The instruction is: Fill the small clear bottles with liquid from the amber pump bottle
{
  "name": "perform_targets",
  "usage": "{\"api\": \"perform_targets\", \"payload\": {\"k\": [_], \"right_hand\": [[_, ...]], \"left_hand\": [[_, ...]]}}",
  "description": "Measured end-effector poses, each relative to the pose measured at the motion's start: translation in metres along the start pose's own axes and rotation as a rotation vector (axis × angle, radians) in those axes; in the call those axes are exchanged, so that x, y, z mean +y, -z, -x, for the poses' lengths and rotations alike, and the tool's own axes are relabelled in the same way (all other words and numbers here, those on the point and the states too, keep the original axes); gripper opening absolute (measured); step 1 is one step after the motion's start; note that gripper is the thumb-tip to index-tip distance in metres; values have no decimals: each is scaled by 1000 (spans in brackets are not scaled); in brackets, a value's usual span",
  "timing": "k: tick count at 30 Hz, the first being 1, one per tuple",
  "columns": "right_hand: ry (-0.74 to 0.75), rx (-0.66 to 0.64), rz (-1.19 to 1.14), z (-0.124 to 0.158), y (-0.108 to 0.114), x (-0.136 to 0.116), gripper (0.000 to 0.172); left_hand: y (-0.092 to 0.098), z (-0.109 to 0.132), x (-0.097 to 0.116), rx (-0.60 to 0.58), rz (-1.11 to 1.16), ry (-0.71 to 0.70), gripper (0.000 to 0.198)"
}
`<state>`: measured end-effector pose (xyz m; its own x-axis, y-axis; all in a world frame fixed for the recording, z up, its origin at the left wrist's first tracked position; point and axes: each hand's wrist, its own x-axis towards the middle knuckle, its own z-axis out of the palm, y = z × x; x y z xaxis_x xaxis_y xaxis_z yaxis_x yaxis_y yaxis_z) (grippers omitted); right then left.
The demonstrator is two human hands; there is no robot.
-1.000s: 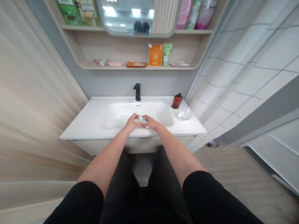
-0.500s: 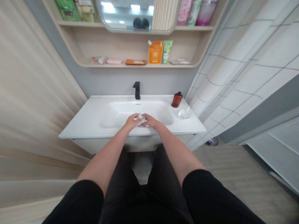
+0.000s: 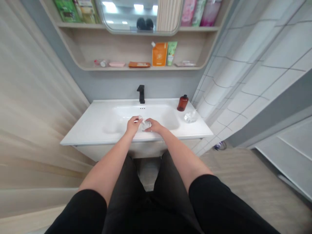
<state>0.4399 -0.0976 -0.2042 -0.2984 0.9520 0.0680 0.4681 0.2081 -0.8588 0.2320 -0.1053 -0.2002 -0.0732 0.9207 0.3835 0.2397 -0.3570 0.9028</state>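
Both my hands meet over the front of the white sink basin (image 3: 168,117). My right hand (image 3: 154,126) is closed round a small clear container (image 3: 145,125). My left hand (image 3: 133,124) pinches a small pale piece at the container's top, perhaps its cap; I cannot make it out clearly. The black tap (image 3: 141,94) stands behind the basin, straight ahead of my hands.
A brown pump bottle (image 3: 182,103) and a crumpled clear wrapper (image 3: 190,117) sit on the counter's right side. A shelf (image 3: 143,68) above holds an orange pouch (image 3: 159,54), a green tube and flat items. Tiled wall at right, wood-look panel at left.
My left hand has lifted slightly and shifted left off the container's top, with a small piece in its fingertips. The view has tilted a little.
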Motion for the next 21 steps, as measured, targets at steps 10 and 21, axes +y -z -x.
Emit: {"api": "perform_targets", "payload": {"k": [10, 21], "right_hand": [[-42, 42, -5, -1, 1, 1, 76], [-33, 34, -97, 1, 2, 2, 74]], "left_hand": [[13, -36, 42, -152, -261, -60, 28], [24, -41, 53, -125, -132, 18, 35]]}}
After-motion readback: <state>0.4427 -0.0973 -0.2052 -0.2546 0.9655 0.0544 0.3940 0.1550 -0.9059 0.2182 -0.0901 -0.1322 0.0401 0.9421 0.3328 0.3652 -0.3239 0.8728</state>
